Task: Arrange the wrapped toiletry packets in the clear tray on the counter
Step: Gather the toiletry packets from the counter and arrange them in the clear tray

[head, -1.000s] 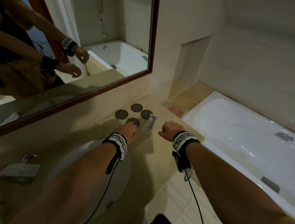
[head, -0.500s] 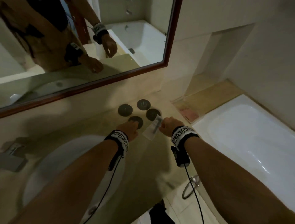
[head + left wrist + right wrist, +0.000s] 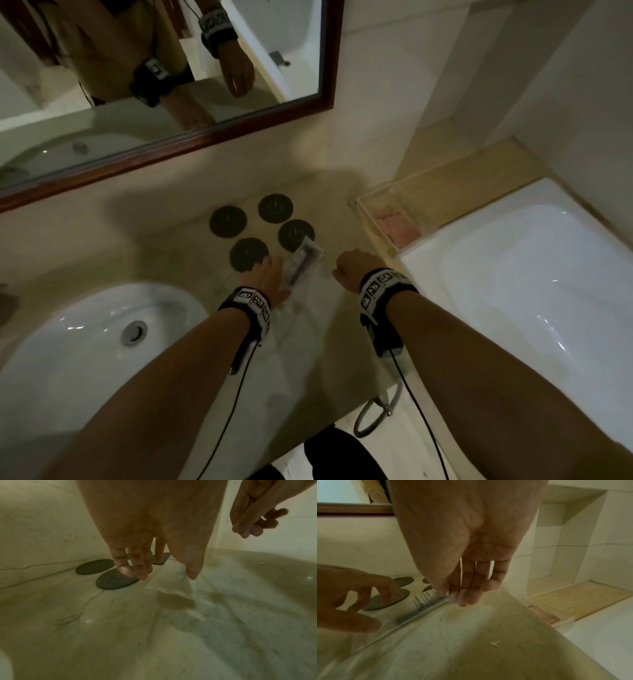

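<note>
Four dark round coasters (image 3: 261, 228) lie on the stone counter (image 3: 308, 342), right of the white basin (image 3: 85, 342). At the nearest coaster the left hand (image 3: 270, 279) reaches down with fingers (image 3: 135, 566) straight and spread; their tips touch the coaster's edge and the near end of a clear wrapped packet (image 3: 303, 263), thumb on the film. It looks like pressing or sliding, not a real pinch. The packet lies flat on the counter, its printed far end overlapping another coaster. Just right of it the right hand (image 3: 356, 270) hangs above the counter, fingers loosely bent, holding nothing. Further right, well apart from the packet, the clear tray (image 3: 363, 209) stands at the counter's end by the bathtub (image 3: 513, 291), with something pinkish inside.

Judging from this, the slick film could slip from flat fingertips, or a coaster could be dragged along. Because the tray sits at the counter's end, a careless nudge might push it toward the tub.
</note>
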`<state>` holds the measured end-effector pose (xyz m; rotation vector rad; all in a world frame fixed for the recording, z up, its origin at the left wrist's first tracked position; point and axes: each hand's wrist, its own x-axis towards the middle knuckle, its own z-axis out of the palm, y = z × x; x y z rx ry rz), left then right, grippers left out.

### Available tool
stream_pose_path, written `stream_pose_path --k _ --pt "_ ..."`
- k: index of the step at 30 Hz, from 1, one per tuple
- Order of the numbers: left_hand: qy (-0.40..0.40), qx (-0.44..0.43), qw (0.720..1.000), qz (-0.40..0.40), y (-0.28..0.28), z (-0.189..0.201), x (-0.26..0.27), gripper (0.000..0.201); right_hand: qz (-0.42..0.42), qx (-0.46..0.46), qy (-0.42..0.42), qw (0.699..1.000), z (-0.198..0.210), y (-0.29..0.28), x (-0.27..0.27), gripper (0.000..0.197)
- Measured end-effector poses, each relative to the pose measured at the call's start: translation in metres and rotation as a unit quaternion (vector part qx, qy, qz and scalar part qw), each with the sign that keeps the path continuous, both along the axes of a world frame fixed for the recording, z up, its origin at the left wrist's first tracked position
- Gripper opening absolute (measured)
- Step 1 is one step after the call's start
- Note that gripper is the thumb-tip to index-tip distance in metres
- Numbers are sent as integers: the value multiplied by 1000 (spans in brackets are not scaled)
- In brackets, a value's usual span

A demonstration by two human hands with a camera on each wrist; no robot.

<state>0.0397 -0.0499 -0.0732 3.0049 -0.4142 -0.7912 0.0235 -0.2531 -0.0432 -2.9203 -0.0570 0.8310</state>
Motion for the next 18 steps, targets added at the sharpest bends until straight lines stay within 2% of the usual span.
stream_pose_path --k 5,7,11,14,18 --pt "-10 15 1000 5 -10 -11 6 39 6 10 -13 1000 -7 -10 14 36" --pt "20 1 1000 20 -11 -9 8 32 15 15 -21 1000 -6 -9 21 35" --pt "53 15 998 16 0 0 11 28 36 21 -48 998 1 3 31 32" --pt "37 31 999 13 22 15 7 24 62 35 -58 996 16 24 41 31" --pt "5 6 999 38 73 37 -6 28 107 47 -76 990 37 65 53 29"
